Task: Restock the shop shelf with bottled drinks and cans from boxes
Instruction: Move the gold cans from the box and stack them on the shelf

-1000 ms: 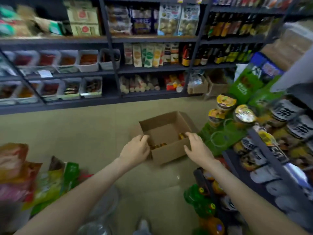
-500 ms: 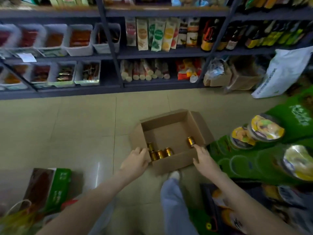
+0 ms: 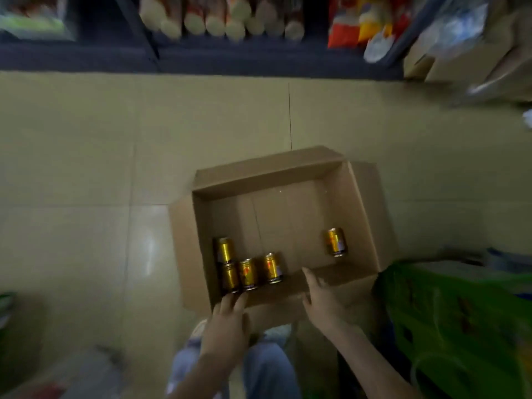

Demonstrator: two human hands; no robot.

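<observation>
An open cardboard box (image 3: pixel 359 203) sits on the tiled floor in front of me. Several gold cans lie inside: a cluster (image 3: pixel 248 273) in the near left corner and a single can (image 3: pixel 335 242) by the right wall. My left hand (image 3: pixel 227 326) rests on the box's near wall, its straight fingertips at the rim just below the cluster. Further right, the fingers of my right hand (image 3: pixel 321 300) stretch over the same rim into the box, with the thumb spread on the outer face. Neither hand holds a can.
A dark shelf unit (image 3: pixel 230 57) with packaged goods runs along the far side of the aisle. Another cardboard box (image 3: pixel 460 64) stands at the far right. A green package (image 3: pixel 449 321) lies close to the box's right. My knees (image 3: pixel 264 367) are below the box.
My view has dropped and closed in on the box. Both hands have shifted from the box's near corners toward the middle of its near wall, the right one now reaching over the rim.
</observation>
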